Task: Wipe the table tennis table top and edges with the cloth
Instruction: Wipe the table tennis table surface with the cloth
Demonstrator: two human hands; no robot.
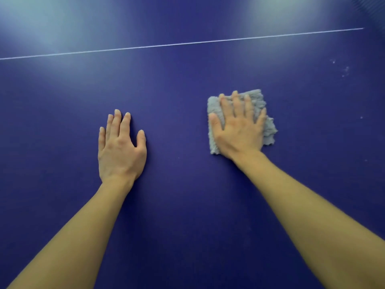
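Now right hand [239,130] pressing grey cloth [268,130] flat on blue table top [177,205].
Fingers spread over cloth, no pinch; left hand [119,149] flat, well left of cloth; white line [187,43] beyond cloth.

Your cloth [257,99] is a pale grey, fluffy rag folded to a rough square. It lies flat on the table [187,90], right of centre, under your right grip [239,130]. The table is dark blue, crossed by a thin white line [187,43], with pale specks [344,70] far right.
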